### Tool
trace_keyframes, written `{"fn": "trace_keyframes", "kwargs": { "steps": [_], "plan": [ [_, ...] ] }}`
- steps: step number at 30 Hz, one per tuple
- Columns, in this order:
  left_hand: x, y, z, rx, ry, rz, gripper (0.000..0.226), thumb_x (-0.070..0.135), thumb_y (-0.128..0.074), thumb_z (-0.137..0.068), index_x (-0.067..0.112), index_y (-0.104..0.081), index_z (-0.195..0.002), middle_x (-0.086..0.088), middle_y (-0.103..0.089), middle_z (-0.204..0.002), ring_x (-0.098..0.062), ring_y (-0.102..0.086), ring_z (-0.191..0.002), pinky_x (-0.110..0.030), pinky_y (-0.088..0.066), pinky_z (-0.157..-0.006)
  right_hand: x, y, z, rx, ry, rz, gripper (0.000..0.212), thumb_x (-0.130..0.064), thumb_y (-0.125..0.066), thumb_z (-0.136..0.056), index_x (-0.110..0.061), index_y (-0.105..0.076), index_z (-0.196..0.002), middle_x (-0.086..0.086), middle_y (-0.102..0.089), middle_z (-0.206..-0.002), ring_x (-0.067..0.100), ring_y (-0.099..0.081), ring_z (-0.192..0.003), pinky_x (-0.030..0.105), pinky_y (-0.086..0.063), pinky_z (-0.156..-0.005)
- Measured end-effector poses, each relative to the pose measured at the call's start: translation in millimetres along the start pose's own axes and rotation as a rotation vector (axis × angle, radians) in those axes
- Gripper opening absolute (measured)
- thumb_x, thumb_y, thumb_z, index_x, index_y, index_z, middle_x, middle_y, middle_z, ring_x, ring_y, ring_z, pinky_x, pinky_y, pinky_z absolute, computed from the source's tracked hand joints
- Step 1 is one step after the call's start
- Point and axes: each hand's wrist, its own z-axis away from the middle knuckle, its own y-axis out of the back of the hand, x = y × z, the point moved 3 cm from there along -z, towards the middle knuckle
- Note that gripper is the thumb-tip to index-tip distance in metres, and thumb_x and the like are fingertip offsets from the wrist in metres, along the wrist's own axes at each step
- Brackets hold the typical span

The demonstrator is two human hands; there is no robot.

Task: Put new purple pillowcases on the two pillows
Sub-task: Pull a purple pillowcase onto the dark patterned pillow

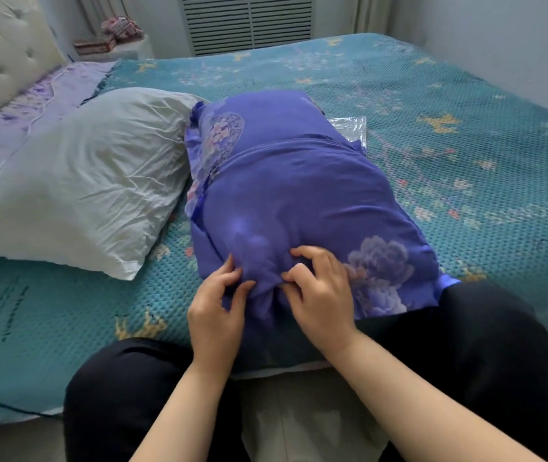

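On the teal bedspread, right in front of the person, lies a pillow inside a purple pillowcase with pale flower prints. It runs lengthwise away from the person, and its near end hangs a little over the bed's edge, against the person's dark trousers. Both hands are at that near end. The left hand has its fingers curled and pinches a fold of the purple cloth. The right hand also bends its fingers and grips the bunched cloth just beside the left. A bare white pillow, all wrinkled, lies to the left, touching the purple one near its far end. A clear plastic bag peeks out from behind the purple pillow on the right. A padded cream headboard stands far left, with a lilac sheet below it.
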Motion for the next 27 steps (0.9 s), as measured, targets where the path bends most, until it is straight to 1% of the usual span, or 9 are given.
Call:
{"fn": "trace_keyframes", "kwargs": {
  "steps": [4,7,10,12,16,18,21,24,27],
  "plan": [
    [11,9,-22,0.019,-0.161,-0.085,0.014,0.024,-0.06,-0.084,0.012,-0.067,-0.082,0.003,-0.064,-0.108,-0.007,-0.06,-0.105,-0.023,-0.046,-0.091,-12,13,-6,0.026,-0.001,0.035,0.021,-0.029,-0.062,-0.083,-0.013,-0.063,-0.07,0.004,-0.065,-0.11,0.022,-0.063,-0.094,0.029,-0.046,-0.075],
    [26,15,-35,0.019,-0.062,-0.097,0.009,0.032,-0.051,-0.086,0.024,-0.052,-0.082,0.004,-0.07,-0.081,-0.019,-0.063,-0.075,-0.028,-0.042,-0.063,-18,21,-14,0.058,-0.015,0.016,0.027,-0.034,-0.059,-0.086,-0.012,-0.06,-0.07,0.002,-0.067,-0.11,0.021,-0.064,-0.095,0.028,-0.047,-0.076],
    [31,13,-55,-0.015,0.006,-0.09,0.016,0.032,-0.05,-0.088,0.021,-0.047,-0.078,0.008,-0.049,-0.058,-0.021,-0.048,-0.056,-0.034,-0.033,-0.057,-29,21,-22,0.028,0.001,0.029,0.023,-0.032,-0.055,-0.088,-0.013,-0.058,-0.075,0.002,-0.069,-0.091,0.022,-0.064,-0.083,0.032,-0.047,-0.068],
    [26,-1,-74,-0.227,0.078,-0.021,0.026,0.03,-0.049,-0.09,0.016,-0.047,-0.069,0.007,-0.044,-0.054,-0.008,-0.04,-0.054,-0.031,-0.032,-0.058,-26,20,-30,-0.063,-0.122,0.044,0.017,-0.03,-0.052,-0.09,-0.015,-0.054,-0.081,0.002,-0.066,-0.072,0.03,-0.062,-0.07,0.033,-0.043,-0.056],
    [7,-27,-93,-0.702,0.365,-0.024,0.036,0.026,-0.055,-0.093,0.013,-0.051,-0.06,0.003,-0.05,-0.058,-0.007,-0.042,-0.057,-0.028,-0.034,-0.065,-2,8,-40,-0.333,-0.481,-0.211,0.013,-0.029,-0.052,-0.092,-0.024,-0.043,-0.084,0.002,-0.065,-0.082,0.035,-0.059,-0.084,0.041,-0.046,-0.072],
    [14,-21,-91,-0.601,0.267,-0.305,0.033,0.034,-0.058,-0.09,0.014,-0.054,-0.065,-0.002,-0.056,-0.065,-0.023,-0.053,-0.067,-0.032,-0.038,-0.063,-1,4,-41,-0.393,-0.498,-0.189,0.013,-0.029,-0.049,-0.093,-0.022,-0.042,-0.085,0.003,-0.063,-0.082,0.033,-0.056,-0.082,0.041,-0.045,-0.073],
    [54,0,-63,-0.22,-0.152,-0.608,0.025,0.04,-0.057,-0.088,0.017,-0.06,-0.077,-0.005,-0.058,-0.083,-0.029,-0.056,-0.079,-0.041,-0.047,-0.066,-1,-1,-46,-0.45,-0.492,-0.163,0.013,-0.028,-0.049,-0.094,-0.019,-0.042,-0.088,0.001,-0.058,-0.08,0.03,-0.052,-0.079,0.038,-0.04,-0.068],
    [68,-2,-22,-0.22,-0.262,-0.63,0.035,0.048,-0.05,-0.087,0.017,-0.065,-0.084,-0.002,-0.061,-0.084,-0.026,-0.058,-0.077,-0.038,-0.05,-0.064,6,-4,-51,-0.474,-0.51,-0.177,0.013,-0.026,-0.051,-0.093,-0.019,-0.044,-0.085,-0.001,-0.057,-0.078,0.028,-0.055,-0.081,0.034,-0.037,-0.066],
    [50,-9,3,-0.299,-0.265,-0.72,0.057,0.051,-0.062,-0.076,0.009,-0.064,-0.114,-0.008,-0.064,-0.109,-0.027,-0.063,-0.098,-0.036,-0.052,-0.084,10,-7,-54,-0.512,-0.518,-0.193,0.017,-0.026,-0.056,-0.09,-0.021,-0.046,-0.077,-0.007,-0.054,-0.07,0.023,-0.054,-0.075,0.03,-0.036,-0.063]
  ]
}}
